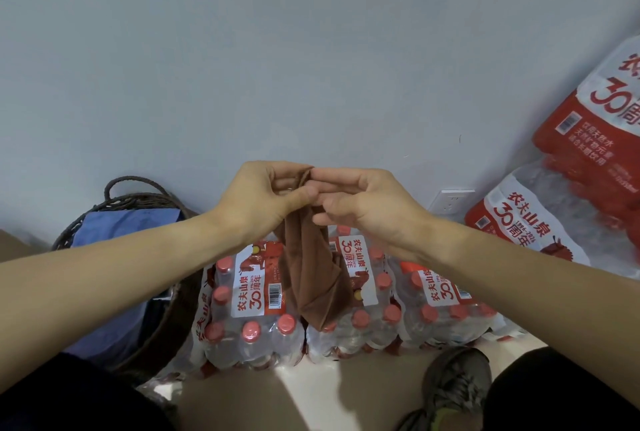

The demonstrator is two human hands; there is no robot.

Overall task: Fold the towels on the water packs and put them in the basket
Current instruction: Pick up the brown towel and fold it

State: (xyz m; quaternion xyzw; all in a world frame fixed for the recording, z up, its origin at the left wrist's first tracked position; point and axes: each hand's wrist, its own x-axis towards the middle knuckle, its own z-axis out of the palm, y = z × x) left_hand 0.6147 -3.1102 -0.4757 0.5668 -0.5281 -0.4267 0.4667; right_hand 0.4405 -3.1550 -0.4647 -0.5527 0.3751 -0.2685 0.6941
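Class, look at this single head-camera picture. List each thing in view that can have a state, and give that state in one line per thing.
brown towel: held up by its top edge, hanging bunched over the packs
left hand: pinches the towel's top
right hand: pinches the towel's top
basket: on the floor at left, holding blue cloth
blue cloth: lying in the basket
water packs: sealed, caps on, standing on the floor
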